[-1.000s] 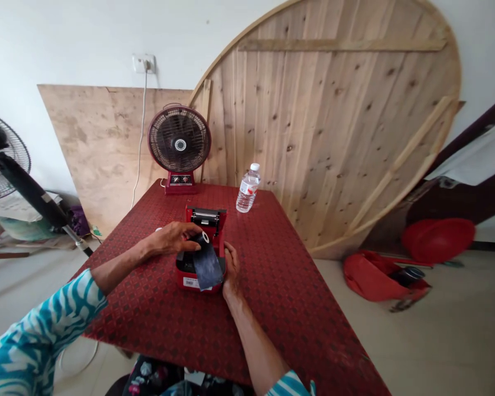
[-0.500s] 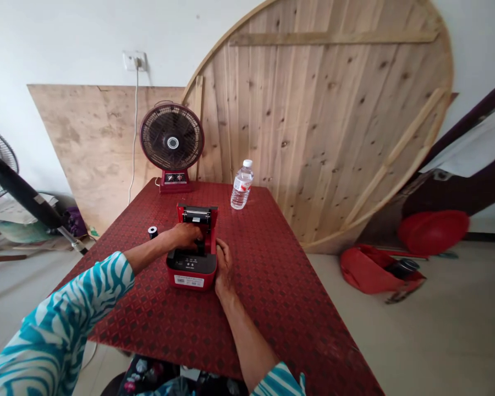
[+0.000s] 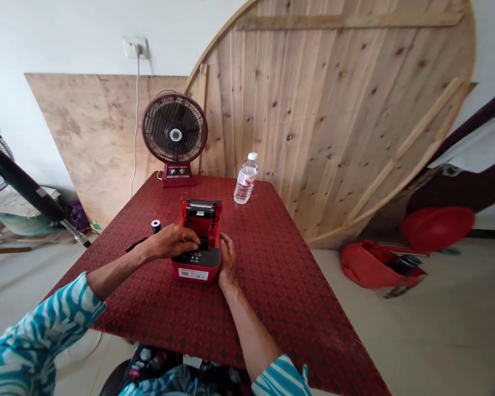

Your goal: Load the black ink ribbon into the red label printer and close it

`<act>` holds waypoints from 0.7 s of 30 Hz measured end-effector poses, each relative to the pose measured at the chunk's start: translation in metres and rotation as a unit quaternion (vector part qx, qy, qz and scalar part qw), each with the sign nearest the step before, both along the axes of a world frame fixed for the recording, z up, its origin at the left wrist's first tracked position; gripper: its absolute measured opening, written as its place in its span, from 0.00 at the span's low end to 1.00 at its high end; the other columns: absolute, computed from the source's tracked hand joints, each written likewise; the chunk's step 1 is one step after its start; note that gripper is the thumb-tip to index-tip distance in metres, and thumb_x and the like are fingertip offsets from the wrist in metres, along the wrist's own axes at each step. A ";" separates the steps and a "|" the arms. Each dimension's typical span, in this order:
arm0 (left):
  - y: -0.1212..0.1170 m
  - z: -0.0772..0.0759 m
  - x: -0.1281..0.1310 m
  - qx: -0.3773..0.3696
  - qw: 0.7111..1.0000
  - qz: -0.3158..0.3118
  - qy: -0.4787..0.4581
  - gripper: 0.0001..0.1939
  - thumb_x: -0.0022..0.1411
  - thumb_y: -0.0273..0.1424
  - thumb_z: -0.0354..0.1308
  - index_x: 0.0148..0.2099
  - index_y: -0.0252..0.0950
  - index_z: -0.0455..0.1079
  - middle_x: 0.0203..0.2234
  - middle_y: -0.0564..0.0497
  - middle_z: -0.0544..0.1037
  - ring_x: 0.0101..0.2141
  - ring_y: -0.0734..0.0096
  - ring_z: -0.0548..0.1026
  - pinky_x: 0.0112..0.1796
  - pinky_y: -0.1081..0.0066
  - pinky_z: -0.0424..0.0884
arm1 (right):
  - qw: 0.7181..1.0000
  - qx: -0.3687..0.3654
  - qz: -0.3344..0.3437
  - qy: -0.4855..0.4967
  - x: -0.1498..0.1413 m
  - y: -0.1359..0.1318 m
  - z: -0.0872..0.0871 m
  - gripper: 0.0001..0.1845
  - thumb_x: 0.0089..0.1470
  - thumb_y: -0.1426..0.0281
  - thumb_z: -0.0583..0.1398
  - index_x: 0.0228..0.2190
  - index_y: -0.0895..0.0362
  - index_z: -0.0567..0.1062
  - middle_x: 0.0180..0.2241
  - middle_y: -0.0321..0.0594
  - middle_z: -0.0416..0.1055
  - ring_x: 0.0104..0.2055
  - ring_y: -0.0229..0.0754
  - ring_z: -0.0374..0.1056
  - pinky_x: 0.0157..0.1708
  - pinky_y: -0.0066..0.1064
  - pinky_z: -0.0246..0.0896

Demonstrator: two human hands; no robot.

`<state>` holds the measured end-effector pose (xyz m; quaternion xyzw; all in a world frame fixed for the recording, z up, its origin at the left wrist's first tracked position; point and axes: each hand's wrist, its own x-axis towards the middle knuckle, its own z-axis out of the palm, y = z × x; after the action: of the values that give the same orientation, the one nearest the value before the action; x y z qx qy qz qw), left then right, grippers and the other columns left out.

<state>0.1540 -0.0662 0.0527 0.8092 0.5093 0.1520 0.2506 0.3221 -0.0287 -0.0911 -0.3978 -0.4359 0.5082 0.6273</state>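
A small red and black label printer [image 3: 196,272] stands on the table with its lid [image 3: 201,212] raised, showing a roller inside. My left hand [image 3: 171,241] reaches over its left side, thumb and fingers pressed together at the front edge of the open compartment. What they pinch, if anything, is too small to make out. My right hand [image 3: 228,257] lies along the printer's right side, gripping it. Left of the printer stands a small black roll [image 3: 155,226] with a white end, partly behind my left hand. A dark strip [image 3: 136,245] shows beside my left wrist.
A red patterned cloth covers the table [image 3: 280,286]. At its back are a dark red fan [image 3: 175,135] and a water bottle [image 3: 246,181]. A round wooden board [image 3: 313,121] leans on the wall. A red bag [image 3: 363,269] lies on the floor at right.
My left hand has drawn back from deep inside the compartment to its front edge. My right hand stays at the printer's side. The view has shifted slightly.
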 end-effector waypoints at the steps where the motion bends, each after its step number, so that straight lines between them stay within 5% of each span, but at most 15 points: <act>1: 0.001 -0.001 0.001 0.008 1.000 0.016 0.002 0.10 0.61 0.31 0.55 0.41 0.39 0.77 0.35 0.53 0.82 0.34 0.69 0.78 0.36 0.74 0.68 | 1.000 -0.001 0.001 -0.002 0.000 0.000 0.000 0.24 0.53 0.53 0.57 0.45 0.54 0.74 0.44 0.42 0.74 0.50 0.49 0.66 0.47 0.39 0.61; 4: -0.001 0.001 0.006 0.063 0.998 0.024 0.014 0.10 0.62 0.30 0.54 0.41 0.39 0.77 0.35 0.53 0.82 0.36 0.69 0.78 0.39 0.72 0.68 | 1.000 -0.007 0.010 0.001 0.000 0.001 -0.001 0.23 0.53 0.53 0.57 0.45 0.54 0.73 0.46 0.42 0.73 0.51 0.48 0.66 0.48 0.38 0.60; 10: -0.036 -0.006 0.009 0.239 0.967 -0.061 0.070 0.13 0.69 0.32 0.49 0.41 0.38 0.75 0.37 0.49 0.80 0.38 0.67 0.75 0.41 0.67 0.64 | 1.000 -0.001 0.012 0.005 0.001 0.002 -0.002 0.23 0.53 0.54 0.57 0.45 0.54 0.73 0.47 0.42 0.72 0.51 0.47 0.66 0.50 0.39 0.58; 21: -0.069 -0.042 0.017 0.366 0.926 0.004 0.093 0.12 0.69 0.28 0.49 0.46 0.38 0.73 0.39 0.48 0.79 0.39 0.67 0.74 0.40 0.65 0.65 | 1.000 -0.023 -0.002 0.006 -0.001 0.019 0.010 0.27 0.51 0.51 0.57 0.48 0.53 0.72 0.51 0.42 0.71 0.53 0.47 0.65 0.50 0.40 0.59</act>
<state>0.1707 -0.1355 0.0109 0.8529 0.4424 0.2535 -0.1122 0.3213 -0.0095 -0.0811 -0.4099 -0.4194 0.5189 0.6220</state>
